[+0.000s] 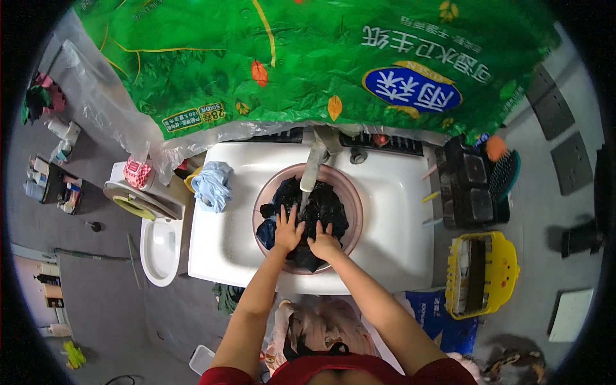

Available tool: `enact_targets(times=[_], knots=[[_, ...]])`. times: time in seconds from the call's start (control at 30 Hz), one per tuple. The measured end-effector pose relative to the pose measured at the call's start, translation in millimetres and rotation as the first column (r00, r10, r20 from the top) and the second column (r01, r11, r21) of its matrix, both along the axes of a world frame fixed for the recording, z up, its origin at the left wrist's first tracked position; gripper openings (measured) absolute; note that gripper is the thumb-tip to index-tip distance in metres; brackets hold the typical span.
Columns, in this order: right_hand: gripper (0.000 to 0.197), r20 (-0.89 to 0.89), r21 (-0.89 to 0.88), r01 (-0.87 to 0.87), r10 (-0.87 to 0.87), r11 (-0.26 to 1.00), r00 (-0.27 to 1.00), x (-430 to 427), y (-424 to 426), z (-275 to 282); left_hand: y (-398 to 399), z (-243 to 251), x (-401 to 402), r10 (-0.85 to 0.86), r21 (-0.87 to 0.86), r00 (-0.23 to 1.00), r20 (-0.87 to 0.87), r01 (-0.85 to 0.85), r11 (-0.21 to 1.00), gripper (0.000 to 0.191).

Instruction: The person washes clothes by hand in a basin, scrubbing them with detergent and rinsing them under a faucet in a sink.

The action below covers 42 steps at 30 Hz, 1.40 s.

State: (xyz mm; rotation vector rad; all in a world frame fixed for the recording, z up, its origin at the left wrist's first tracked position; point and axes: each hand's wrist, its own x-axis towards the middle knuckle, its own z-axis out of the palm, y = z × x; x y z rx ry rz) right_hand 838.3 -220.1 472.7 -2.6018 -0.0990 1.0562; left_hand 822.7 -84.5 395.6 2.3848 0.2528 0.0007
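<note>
A pinkish plastic basin (357, 211) stands in the white sink (399, 231), filled with dark wet clothes (327, 202). From the faucet (313, 168) above, water runs down onto the cloth. My left hand (288, 233) lies on the clothes at the basin's middle left, fingers spread. Beside it, my right hand (325, 242) presses on the black cloth with its fingers apart. Neither hand is closed around the fabric. A dark blue piece of cloth (266, 233) shows at the basin's left side.
A crumpled light blue cloth (212, 185) rests on the sink's left rim. A large green plastic pack (308, 72) overhangs the back. At the right are a black holder (464, 183) with brushes and a yellow basket (505, 274). A toilet (163, 245) stands left.
</note>
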Motion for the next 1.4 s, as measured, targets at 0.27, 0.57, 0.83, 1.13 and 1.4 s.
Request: enact_targets(times=[0.27,0.57,0.83,1.13,1.4], knots=[[0.048,0.035,-0.047,-0.165,0.167,0.985,0.985,-45.7,-3.7,26.5,3.1,25.1,-59.6,-0.291,0.061,0.924,-0.25,0.315,0.947,0.079],[0.04,-0.07,0.079,-0.038,0.043,0.996,0.997,-46.4,23.7,-2.4,15.3,18.6,-33.3,-0.385,0.187,0.843,-0.375,0.476,0.859,0.082],[0.053,0.126,0.341,-0.112,0.072,0.933,0.989,-44.9,13.2,-24.8,64.3,39.2,-4.6,-0.561,0.189,0.803,-0.202,0.594,0.782,0.05],[0.073,0.112,0.07,0.27,-0.277,0.96,0.954,6.9,20.6,-9.5,40.7,15.7,70.7,-0.417,0.32,0.858,0.302,0.32,0.892,0.049],[0.055,0.218,-0.036,0.177,-0.165,0.984,0.962,52.7,31.9,-55.3,23.0,2.6,53.8,0.035,0.201,0.992,0.12,-0.058,0.978,0.055]])
